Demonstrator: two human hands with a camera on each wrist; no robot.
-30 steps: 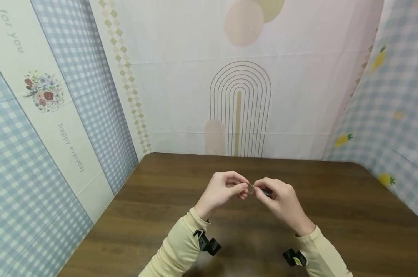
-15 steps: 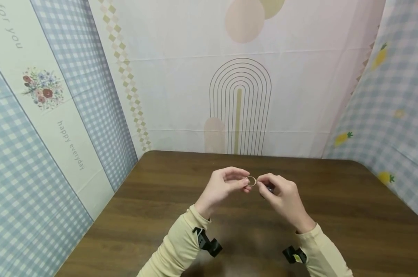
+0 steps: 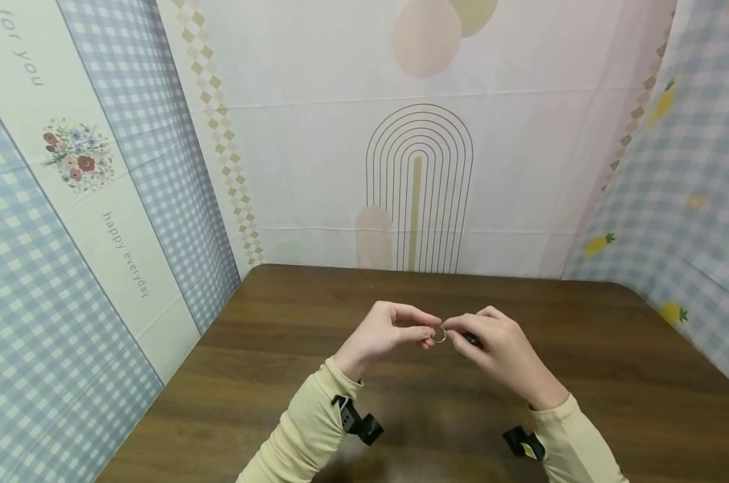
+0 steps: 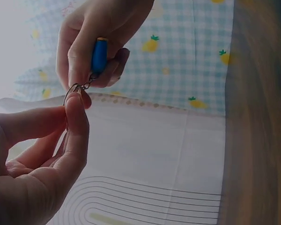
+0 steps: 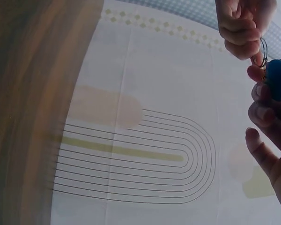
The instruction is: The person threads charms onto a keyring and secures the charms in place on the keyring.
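Between left fingers point(image 4: 77, 131) and right fingers point(image 4: 78, 63), a ring point(image 3: 439, 341); blue charm point(image 4: 99, 57) alongside.

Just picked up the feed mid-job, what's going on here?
A person's left hand pinches a thin, gold-coloured metal ring, and the right hand seems to pinch its other side. A short metal chain appears to join the ring to a rounded blue charm by the right hand. Both hands are held above a dark brown, wood-grained table.
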